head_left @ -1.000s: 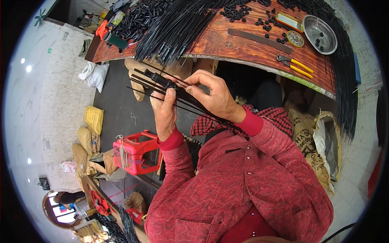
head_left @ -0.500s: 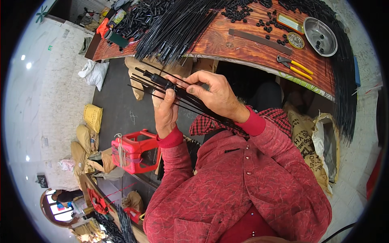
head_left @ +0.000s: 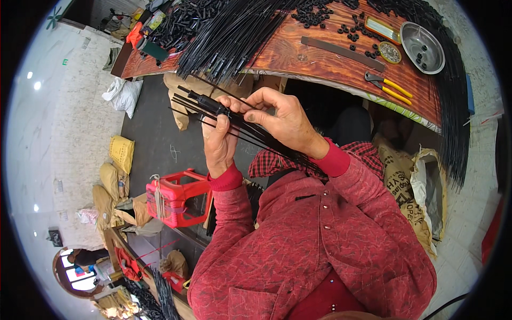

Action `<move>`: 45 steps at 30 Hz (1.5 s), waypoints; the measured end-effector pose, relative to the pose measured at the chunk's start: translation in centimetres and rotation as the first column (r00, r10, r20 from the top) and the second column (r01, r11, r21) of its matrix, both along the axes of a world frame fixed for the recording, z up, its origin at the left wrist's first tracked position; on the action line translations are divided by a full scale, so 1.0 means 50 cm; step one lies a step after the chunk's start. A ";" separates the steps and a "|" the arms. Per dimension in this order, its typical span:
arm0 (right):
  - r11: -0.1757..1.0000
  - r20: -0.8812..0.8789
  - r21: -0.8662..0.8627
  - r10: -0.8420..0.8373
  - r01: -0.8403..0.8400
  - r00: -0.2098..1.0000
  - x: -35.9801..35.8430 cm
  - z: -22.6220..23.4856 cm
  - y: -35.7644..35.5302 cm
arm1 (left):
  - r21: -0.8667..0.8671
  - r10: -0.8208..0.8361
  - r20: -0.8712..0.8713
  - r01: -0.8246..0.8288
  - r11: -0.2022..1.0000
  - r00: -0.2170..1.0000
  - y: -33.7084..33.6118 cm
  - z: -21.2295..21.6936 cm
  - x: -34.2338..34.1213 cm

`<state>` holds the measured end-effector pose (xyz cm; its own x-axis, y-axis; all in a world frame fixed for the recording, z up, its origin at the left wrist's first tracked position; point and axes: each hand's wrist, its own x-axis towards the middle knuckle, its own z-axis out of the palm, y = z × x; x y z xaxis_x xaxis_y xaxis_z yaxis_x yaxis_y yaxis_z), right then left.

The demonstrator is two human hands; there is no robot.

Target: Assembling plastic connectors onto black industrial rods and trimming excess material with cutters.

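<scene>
My left hand (head_left: 217, 145) is closed around a black ribbed plastic sleeve (head_left: 209, 103) and several thin black rods (head_left: 266, 135) that run from it down toward my lap. The rods' free ends stick out past the sleeve, up and to the left. My right hand (head_left: 288, 121) pinches at one rod just right of the sleeve, thumb and forefinger together. What exactly lies between those fingertips is too small to make out. Both hands are held up in front of the workbench edge, close to each other.
On the wooden workbench (head_left: 325, 66) lie heaped black rods (head_left: 234, 37), small black fittings (head_left: 312, 16), a flat bar (head_left: 341, 53), yellow-handled pliers (head_left: 389, 88) and a metal bowl (head_left: 421, 48). A red plastic stool (head_left: 178, 197) stands left; sacks (head_left: 408, 186) sit at right.
Both hands have shifted only slightly. The sleeve and rods in my left hand have moved a little up and left; my right fingers stay pinched at a rod.
</scene>
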<state>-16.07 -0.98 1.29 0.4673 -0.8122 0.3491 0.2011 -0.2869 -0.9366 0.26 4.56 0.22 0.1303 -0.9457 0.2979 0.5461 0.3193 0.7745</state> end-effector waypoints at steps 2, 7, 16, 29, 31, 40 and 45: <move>1.000 -0.001 0.017 0.004 -0.004 1.000 0.002 -0.004 -0.002 | -0.001 -0.004 0.004 0.004 1.000 1.000 -0.003 -0.003 0.002; 0.998 0.040 -0.011 -0.056 0.057 0.998 0.005 -0.011 -0.006 | 0.015 -0.010 0.026 0.010 1.000 1.000 -0.006 0.000 0.002; 0.998 0.008 0.042 -0.035 0.035 0.999 -0.002 -0.002 -0.001 | -0.006 0.000 0.092 0.001 1.000 0.996 -0.008 0.007 -0.004; 1.000 0.012 0.024 -0.018 0.018 1.000 0.000 0.004 0.005 | -0.014 -0.029 0.036 0.030 0.999 0.999 -0.007 0.000 0.001; 1.000 0.031 0.012 -0.003 0.002 1.000 0.001 0.004 0.004 | -0.027 -0.034 0.026 0.035 0.999 0.999 -0.007 0.000 -0.001; 0.997 -0.016 0.077 -0.021 0.023 1.000 0.002 0.002 0.006 | -0.013 -0.021 0.063 0.021 1.000 0.998 -0.007 0.001 0.002; 0.983 0.030 0.170 0.065 -0.069 0.997 0.000 0.013 0.000 | 0.016 0.005 0.098 -0.006 1.000 0.995 0.002 0.016 -0.003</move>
<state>-16.10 -0.98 1.94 0.5156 -0.8282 0.2194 0.2377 -0.1077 -0.9653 0.11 4.64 1.04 0.1063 -0.9498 0.2943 0.4654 0.3091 0.8293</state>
